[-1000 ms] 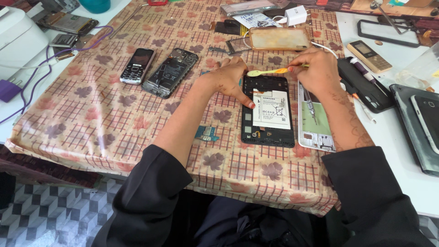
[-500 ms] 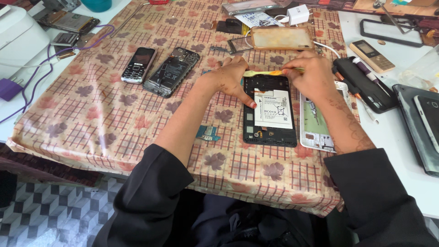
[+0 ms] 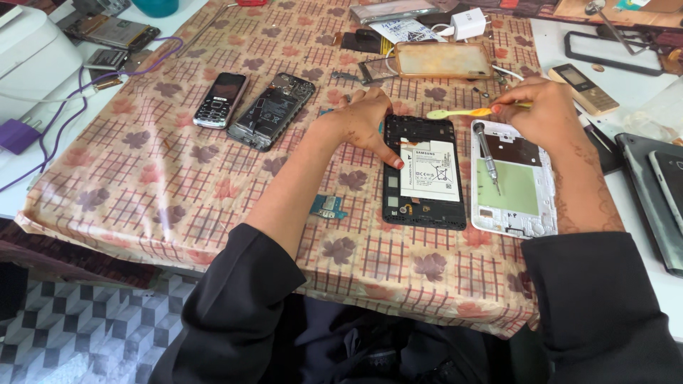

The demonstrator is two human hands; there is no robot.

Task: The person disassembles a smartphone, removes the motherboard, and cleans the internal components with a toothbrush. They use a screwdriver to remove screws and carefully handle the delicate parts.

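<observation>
An opened black tablet (image 3: 425, 173) lies on the flowered tablecloth (image 3: 142, 178), its white battery showing. My left hand (image 3: 364, 122) presses on its upper left corner, thumb on the battery's edge. My right hand (image 3: 538, 112) grips a yellow pry tool (image 3: 457, 112), whose flat tip reaches over the tablet's top right corner. Just right of the tablet lies its white back cover (image 3: 514, 178) with a green patch, and a small screwdriver (image 3: 488, 154) rests on it.
A keypad phone (image 3: 221, 99) and an opened phone (image 3: 272, 111) lie at the left. A small circuit piece (image 3: 326, 207) sits near my left forearm. A clear phone case (image 3: 442, 60), a charger (image 3: 468, 23), another keypad phone (image 3: 583, 88) and dark tablets (image 3: 658, 199) crowd the back and right.
My right hand has shifted right with the yellow tool, off the tablet's top edge, uncovering the screwdriver on the white cover. My left hand stays on the tablet.
</observation>
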